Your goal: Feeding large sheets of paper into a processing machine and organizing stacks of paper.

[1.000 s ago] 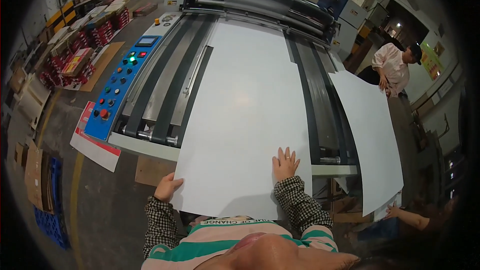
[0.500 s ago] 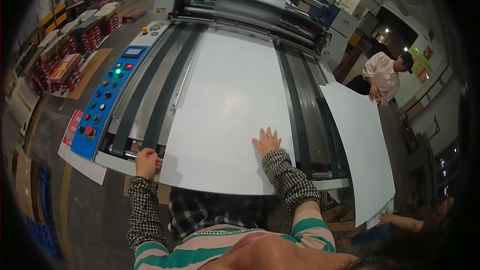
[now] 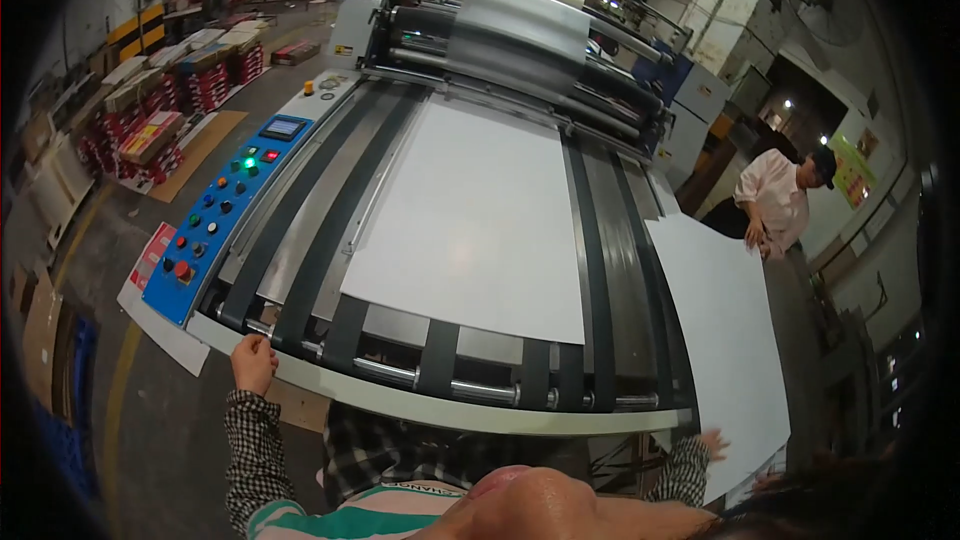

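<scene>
A large white sheet lies on the belts of a feeding machine, its near edge set back from the front rail. My left hand is at the left end of that rail, fingers curled in, with nothing visible in them. Low on the right, my right hand has its fingers spread, slightly blurred, at the near left edge of a stack of white sheets. Whether it touches the top sheet I cannot tell.
A blue control panel with buttons runs along the machine's left side. Clear film on a roll spans its far end. At the right, a co-worker in a pale shirt has hands by the stack's far corner. Red-sided bundles stand on the floor at left.
The white sheet on the belts has moved away toward the rollers. My right hand has left it and gone right to the stack. My left hand has shifted left along the rail.
</scene>
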Demonstrator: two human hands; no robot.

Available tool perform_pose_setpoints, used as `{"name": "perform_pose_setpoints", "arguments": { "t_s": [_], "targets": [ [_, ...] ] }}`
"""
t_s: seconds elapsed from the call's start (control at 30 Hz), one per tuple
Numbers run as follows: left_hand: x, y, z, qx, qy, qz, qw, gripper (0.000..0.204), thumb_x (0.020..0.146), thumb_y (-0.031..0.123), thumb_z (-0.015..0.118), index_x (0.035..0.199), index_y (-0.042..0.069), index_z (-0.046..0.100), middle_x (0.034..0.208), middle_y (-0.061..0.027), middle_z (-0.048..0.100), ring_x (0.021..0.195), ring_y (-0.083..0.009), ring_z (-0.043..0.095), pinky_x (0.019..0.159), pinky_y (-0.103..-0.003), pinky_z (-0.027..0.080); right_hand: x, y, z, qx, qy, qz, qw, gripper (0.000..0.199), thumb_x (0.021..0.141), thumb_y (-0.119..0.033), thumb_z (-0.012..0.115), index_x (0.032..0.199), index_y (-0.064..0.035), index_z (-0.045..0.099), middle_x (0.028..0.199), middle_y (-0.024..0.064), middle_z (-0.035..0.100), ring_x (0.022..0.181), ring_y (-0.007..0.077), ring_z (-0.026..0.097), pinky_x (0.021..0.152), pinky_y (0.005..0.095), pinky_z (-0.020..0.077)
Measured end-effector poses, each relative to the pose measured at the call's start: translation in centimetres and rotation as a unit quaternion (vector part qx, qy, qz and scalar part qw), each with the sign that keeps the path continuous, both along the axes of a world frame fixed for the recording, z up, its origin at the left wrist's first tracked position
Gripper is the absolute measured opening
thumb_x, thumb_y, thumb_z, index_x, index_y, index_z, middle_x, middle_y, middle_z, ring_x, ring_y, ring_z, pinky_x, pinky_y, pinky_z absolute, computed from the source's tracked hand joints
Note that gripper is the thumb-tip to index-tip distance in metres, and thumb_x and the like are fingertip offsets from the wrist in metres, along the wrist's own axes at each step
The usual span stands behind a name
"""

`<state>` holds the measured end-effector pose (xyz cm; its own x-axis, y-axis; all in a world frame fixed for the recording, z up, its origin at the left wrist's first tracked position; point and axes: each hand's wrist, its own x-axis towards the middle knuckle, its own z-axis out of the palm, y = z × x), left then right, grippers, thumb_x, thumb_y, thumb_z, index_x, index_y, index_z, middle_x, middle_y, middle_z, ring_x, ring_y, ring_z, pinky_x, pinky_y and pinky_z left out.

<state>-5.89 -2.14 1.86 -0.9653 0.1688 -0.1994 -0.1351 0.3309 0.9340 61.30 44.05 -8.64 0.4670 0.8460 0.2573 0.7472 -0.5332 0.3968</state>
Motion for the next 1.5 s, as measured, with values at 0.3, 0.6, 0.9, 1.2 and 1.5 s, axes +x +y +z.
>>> {"name": "perform_pose_setpoints", "arguments": {
  "t_s": [0.3,0.6,0.9,1.2,1.5],
  "targets": [
    [10.2,16.4,-2.1,0.086,0.045,-0.383,0.919,0.021,0.076,0.013,0.054,0.09,-0.002,0.056,0.072,-0.0089,0.06,0.059,-0.0132,0.056,0.056,-0.025,0.047,-22.7,-5.4,4.8,-0.089,0.369,0.281,0.881,0.036,0.069,-0.024,0.051,0.093,0.0033,0.05,0.095,0.0237,0.049,0.085,0.0372,0.05,0.073,0.0445,0.0412],
    [12.5,12.3,-5.4,0.05,-0.17,-0.499,0.848,0.029,0.069,0.007,0.053,0.096,-0.002,0.054,0.084,-0.0077,0.059,0.073,-0.0161,0.054,0.067,-0.029,0.043,-43.1,-19.7,3.7,0.037,0.686,0.536,0.492,0.013,0.075,-0.009,0.046,0.07,0.0019,0.051,0.071,0.0145,0.053,0.076,0.0307,0.051,0.073,0.0372,0.041],
    [7.8,4.4,-4.6,0.148,-0.185,-0.224,0.945,0.027,0.077,0.011,0.05,0.098,-0.005,0.052,0.084,-0.0073,0.057,0.072,-0.0138,0.053,0.064,-0.025,0.042,-33.1,-14.5,5.5,-0.028,0.313,0.445,0.838,0.044,0.081,-0.033,0.043,0.117,-0.0075,0.043,0.128,0.0169,0.031,0.12,0.0362,0.021,0.097,0.0519,0.0105],
    [8.9,-1.6,-4.6,0.147,-0.268,-0.23,0.924,0.027,0.077,0.011,0.053,0.098,-0.006,0.052,0.091,-0.0086,0.057,0.078,-0.0136,0.053,0.07,-0.025,0.042,-33.9,-17.3,5.3,-0.111,0.327,0.475,0.809,0.049,0.08,-0.032,0.041,0.122,-0.0074,0.035,0.131,0.0178,0.023,0.121,0.0373,0.015,0.097,0.0518,0.0072],
    [2.5,3.4,-3.6,0.1,-0.204,-0.243,0.943,0.02,0.073,0.007,0.055,0.088,-0.006,0.055,0.076,-0.0069,0.059,0.065,-0.0132,0.054,0.059,-0.025,0.043,-40.5,-11.3,5.9,-0.189,0.294,0.474,0.808,0.055,0.082,-0.038,0.035,0.128,-0.0096,0.023,0.135,0.0164,0.013,0.124,0.0355,0.007,0.099,0.0485,0.0057]
  ]
}}
